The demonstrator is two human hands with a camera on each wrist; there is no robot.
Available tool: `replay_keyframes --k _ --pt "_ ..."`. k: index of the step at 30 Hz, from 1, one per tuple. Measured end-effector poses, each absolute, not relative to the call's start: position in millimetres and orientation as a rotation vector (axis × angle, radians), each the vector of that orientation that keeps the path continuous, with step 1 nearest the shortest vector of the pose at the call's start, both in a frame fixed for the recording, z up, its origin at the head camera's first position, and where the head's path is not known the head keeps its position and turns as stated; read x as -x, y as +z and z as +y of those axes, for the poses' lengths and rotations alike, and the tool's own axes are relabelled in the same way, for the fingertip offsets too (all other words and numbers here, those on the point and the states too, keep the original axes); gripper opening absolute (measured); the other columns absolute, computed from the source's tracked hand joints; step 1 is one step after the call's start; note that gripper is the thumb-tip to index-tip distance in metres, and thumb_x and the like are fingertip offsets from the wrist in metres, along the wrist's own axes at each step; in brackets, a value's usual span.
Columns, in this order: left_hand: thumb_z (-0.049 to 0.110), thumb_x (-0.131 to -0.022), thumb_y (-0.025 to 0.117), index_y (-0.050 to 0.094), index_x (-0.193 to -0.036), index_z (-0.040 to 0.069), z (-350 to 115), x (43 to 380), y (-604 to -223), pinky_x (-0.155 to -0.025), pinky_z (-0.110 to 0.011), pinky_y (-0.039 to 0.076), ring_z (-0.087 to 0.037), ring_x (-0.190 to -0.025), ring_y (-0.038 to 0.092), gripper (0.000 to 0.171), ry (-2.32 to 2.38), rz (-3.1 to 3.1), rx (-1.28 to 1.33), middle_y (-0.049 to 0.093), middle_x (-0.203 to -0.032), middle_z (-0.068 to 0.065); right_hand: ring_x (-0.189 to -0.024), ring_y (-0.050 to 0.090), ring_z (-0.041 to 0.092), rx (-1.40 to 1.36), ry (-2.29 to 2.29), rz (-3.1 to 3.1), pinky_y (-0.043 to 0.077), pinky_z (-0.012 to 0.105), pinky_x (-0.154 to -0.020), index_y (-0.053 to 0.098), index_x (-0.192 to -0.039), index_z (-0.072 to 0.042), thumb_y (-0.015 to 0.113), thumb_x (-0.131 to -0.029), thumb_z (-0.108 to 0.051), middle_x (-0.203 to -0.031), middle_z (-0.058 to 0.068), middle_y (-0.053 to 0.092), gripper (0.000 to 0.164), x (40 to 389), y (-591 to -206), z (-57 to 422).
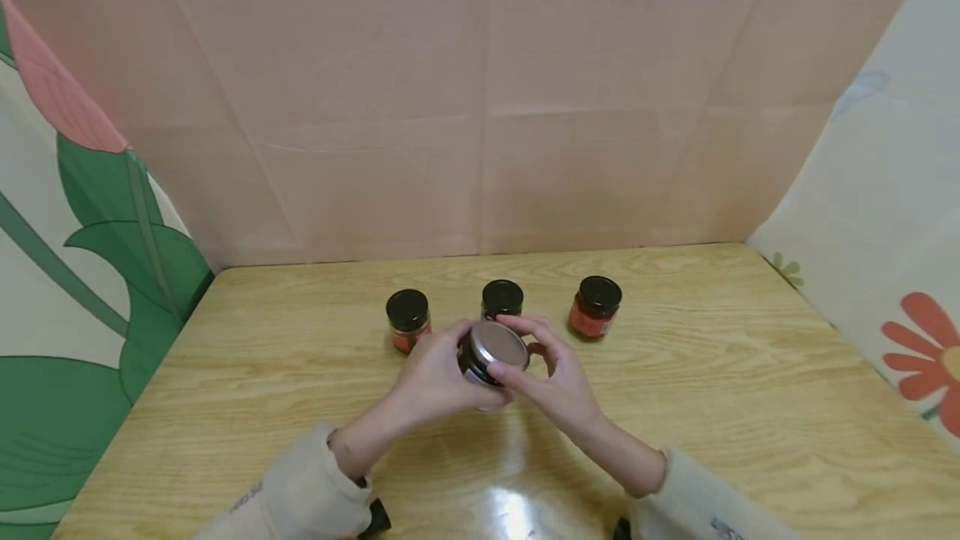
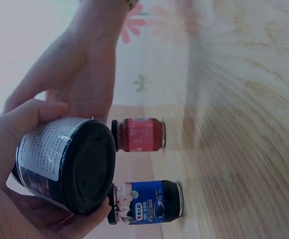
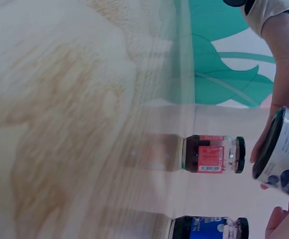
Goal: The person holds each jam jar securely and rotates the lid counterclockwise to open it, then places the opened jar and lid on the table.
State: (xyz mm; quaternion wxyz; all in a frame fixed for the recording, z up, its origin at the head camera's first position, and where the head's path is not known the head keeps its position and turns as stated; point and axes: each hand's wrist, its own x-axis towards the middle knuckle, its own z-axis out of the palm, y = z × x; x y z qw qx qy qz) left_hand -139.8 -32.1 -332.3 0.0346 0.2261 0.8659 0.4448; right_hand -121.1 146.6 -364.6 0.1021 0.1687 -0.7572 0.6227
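My left hand [image 1: 431,377] grips a glass jar [image 2: 67,159] of dark contents with a white printed label, lifted above the table. The jar is tilted, its round lid [image 1: 501,343] facing up toward the head view and its dark base toward the left wrist camera. At the lid's edge, the thumb and fingers of my right hand [image 1: 558,380] pinch from the right. Beyond the hands, a blue-labelled jar [image 2: 149,203] stands partly hidden in the head view. Red-labelled jars stand to its left [image 1: 408,322] and right [image 1: 595,307], with black lids.
The wood-grain table [image 1: 720,373] reaches back to a pinkish cloth backdrop [image 1: 480,107]. Flower-patterned panels flank it at the left [image 1: 112,273] and right [image 1: 885,257]. Glare shows on the tabletop near the front.
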Motion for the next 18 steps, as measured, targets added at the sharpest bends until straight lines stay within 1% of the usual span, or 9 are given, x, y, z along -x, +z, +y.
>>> replay_keyframes --k 4,7,11,15,18 --pt "0.031 -0.059 0.087 0.061 -0.115 0.009 -29 137 -332 -0.072 -0.030 0.051 -0.013 -0.083 0.062 0.065 1.296 2.737 -0.673 0.069 -0.096 -0.001 -0.105 0.051 0.016 -0.367 1.765 -2.315 0.042 0.027 -0.084 0.062 -0.124 -0.013 0.079 -0.077 -0.015 -0.118 0.002 0.059 0.049 118 -359 143" --pt "0.032 -0.059 0.086 0.062 -0.114 0.010 -27 136 -332 -0.071 -0.030 0.051 -0.014 -0.082 0.063 0.064 1.270 2.774 -0.665 0.069 -0.095 -0.001 -0.103 0.052 0.016 -0.281 1.700 -2.366 0.044 0.030 -0.085 0.064 -0.121 -0.017 0.080 -0.077 -0.020 -0.113 0.001 0.060 0.048 115 -355 141" --pt "0.032 -0.060 0.086 0.062 -0.115 0.009 -25 135 -332 -0.072 -0.031 0.051 -0.015 -0.084 0.064 0.065 1.248 2.805 -0.661 0.069 -0.096 -0.001 -0.103 0.053 0.015 -0.203 1.664 -2.399 0.043 0.034 -0.086 0.065 -0.121 -0.015 0.080 -0.076 -0.023 -0.111 0.002 0.061 0.048 113 -351 138" --pt "0.033 -0.060 0.086 0.061 -0.116 0.009 -23 134 -333 -0.073 -0.032 0.051 -0.017 -0.086 0.064 0.065 1.229 2.821 -0.647 0.069 -0.098 -0.002 -0.101 0.053 0.016 -0.144 1.669 -2.413 0.043 0.034 -0.085 0.063 -0.121 -0.011 0.081 -0.076 -0.024 -0.111 0.004 0.061 0.050 111 -349 137" --pt "0.033 -0.060 0.086 0.060 -0.117 0.008 -22 134 -333 -0.075 -0.033 0.052 -0.018 -0.088 0.064 0.067 1.216 2.825 -0.632 0.069 -0.099 -0.003 -0.099 0.053 0.016 -0.103 1.680 -2.421 0.044 0.033 -0.084 0.063 -0.120 -0.011 0.081 -0.076 -0.025 -0.110 0.004 0.060 0.051 109 -347 136"
